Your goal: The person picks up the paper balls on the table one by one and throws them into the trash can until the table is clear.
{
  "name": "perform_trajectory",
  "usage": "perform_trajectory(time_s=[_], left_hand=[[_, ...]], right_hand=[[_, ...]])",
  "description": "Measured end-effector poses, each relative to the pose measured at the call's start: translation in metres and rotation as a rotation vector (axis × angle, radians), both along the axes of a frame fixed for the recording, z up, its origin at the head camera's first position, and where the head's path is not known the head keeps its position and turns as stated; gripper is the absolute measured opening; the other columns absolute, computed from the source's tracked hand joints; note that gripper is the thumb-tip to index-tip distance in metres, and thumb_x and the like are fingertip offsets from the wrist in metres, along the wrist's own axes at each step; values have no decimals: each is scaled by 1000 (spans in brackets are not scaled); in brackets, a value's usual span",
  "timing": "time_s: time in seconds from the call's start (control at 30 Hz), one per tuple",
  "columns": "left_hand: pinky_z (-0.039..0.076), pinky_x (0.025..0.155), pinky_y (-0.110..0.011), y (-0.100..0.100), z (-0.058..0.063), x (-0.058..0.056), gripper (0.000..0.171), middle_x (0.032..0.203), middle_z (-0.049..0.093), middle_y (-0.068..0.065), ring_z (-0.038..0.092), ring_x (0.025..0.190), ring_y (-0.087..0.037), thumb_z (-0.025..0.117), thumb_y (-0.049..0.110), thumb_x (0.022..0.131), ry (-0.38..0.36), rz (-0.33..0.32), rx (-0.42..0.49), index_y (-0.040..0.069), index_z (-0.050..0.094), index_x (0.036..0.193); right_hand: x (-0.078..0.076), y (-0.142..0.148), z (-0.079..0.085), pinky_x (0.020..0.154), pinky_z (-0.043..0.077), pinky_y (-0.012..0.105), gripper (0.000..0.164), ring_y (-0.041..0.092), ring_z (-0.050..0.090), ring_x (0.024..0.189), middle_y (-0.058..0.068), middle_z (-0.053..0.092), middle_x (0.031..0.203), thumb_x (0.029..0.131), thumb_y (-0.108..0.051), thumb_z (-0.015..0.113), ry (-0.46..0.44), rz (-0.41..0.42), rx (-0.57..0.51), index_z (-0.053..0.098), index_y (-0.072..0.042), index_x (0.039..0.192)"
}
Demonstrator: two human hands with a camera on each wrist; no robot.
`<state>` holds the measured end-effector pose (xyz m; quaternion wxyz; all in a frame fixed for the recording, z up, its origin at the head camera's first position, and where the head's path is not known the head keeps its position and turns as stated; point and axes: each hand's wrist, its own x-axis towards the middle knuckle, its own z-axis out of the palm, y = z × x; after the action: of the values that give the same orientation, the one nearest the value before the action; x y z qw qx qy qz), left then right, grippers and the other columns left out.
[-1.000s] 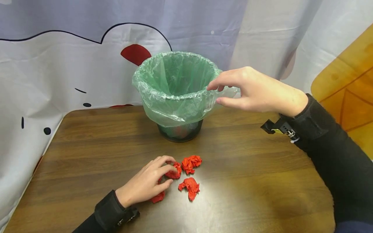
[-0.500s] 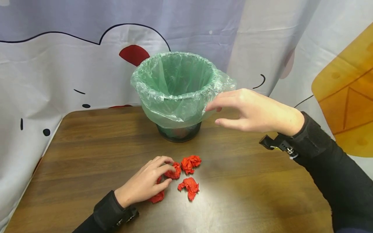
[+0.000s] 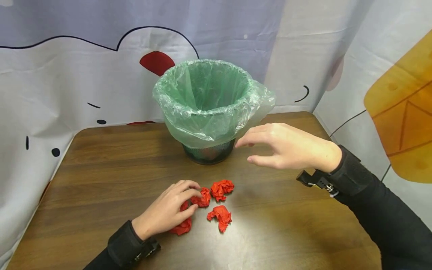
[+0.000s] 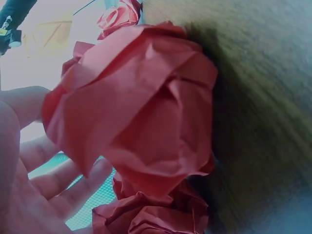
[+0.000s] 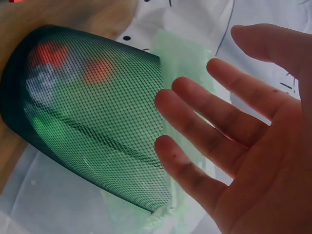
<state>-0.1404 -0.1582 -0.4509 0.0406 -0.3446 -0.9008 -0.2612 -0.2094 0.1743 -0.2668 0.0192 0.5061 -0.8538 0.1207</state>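
Several crumpled red paper balls lie on the table in the head view. My left hand [image 3: 167, 212] is over the left ones, its fingers loosely bent. One paper ball [image 3: 181, 226] is partly hidden under it, and another paper ball [image 3: 202, 198] sits at its fingertips. In the left wrist view a big paper ball [image 4: 141, 102] lies in front of the palm, not gripped. My right hand [image 3: 287, 148] hovers in the air right of the bin with nothing in it. The right wrist view shows its fingers [image 5: 219, 117] spread before the mesh bin [image 5: 107, 112].
At the back of the wooden table [image 3: 111, 165] stands the black mesh bin, lined with a green plastic bag [image 3: 202, 127] folded over its rim. Blurred red and pale shapes show through the mesh. Two more paper balls, one [image 3: 222, 190] behind the other [image 3: 221, 218], lie nearby. A printed curtain [image 3: 84, 86] hangs behind.
My right hand has come down and slightly left, away from the bag's right edge, which now shows uncovered. The left hand has stayed almost still over the paper balls.
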Motion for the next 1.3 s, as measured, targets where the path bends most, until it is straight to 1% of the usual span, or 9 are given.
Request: perform_trajectory(time_s=[0.33,0.5,0.8,0.9,1.0,1.07,1.13,1.23,1.3], left_hand=[[49,97,-40,-2,3,-3,19,117,62,12,56,111,-7,73,26,90,65,47,-32,23,72,109],[47,96,-41,-7,7,-3,21,117,61,12,56,112,-8,72,29,90,46,79,-66,23,72,111],[48,94,-44,-14,8,-2,33,125,60,6,55,116,-14,75,33,87,27,111,-125,21,70,118],[47,94,-46,-18,13,-2,41,131,57,5,53,121,-16,76,37,86,-26,109,-139,22,67,123],[44,100,-50,-23,18,0,55,142,51,3,47,131,-17,78,44,84,-140,89,-155,25,62,133],[41,104,-55,-27,21,1,68,149,45,2,42,137,-19,81,48,80,-221,69,-171,26,57,139],[38,105,-59,-30,22,2,79,154,40,1,38,140,-22,85,50,75,-280,46,-181,27,53,144],[38,105,-61,-33,20,4,90,157,36,-2,37,141,-26,90,48,69,-322,9,-192,29,50,146],[40,104,-59,-32,18,4,93,157,35,-4,37,141,-28,93,43,66,-339,-12,-186,29,49,147]], right_hand=[[4,-3,-22,97,49,39,35,8,62,114,-16,63,125,96,-39,66,-47,-27,64,64,-29,130],[5,-4,-33,95,50,38,36,8,63,110,-14,64,125,95,-38,66,-79,-37,63,64,-29,130],[3,-3,-48,94,49,38,35,7,62,107,-16,62,124,96,-39,65,-109,-40,64,63,-31,129],[3,-3,-52,94,49,37,34,5,62,106,-17,62,123,96,-39,65,-116,-34,65,63,-31,129],[3,-2,-56,93,50,37,34,4,61,105,-18,62,122,97,-39,64,-120,-31,68,63,-31,129],[3,-1,-57,92,50,36,34,3,60,105,-19,61,122,97,-39,64,-123,-33,68,63,-32,129],[3,0,-59,92,50,36,34,2,60,105,-20,61,122,96,-39,64,-123,-34,65,62,-33,129],[2,1,-61,91,51,35,34,1,60,104,-20,60,122,96,-39,65,-120,-28,56,62,-33,129],[2,2,-62,90,51,34,33,1,60,104,-20,61,121,96,-38,65,-120,-20,49,62,-32,129]])
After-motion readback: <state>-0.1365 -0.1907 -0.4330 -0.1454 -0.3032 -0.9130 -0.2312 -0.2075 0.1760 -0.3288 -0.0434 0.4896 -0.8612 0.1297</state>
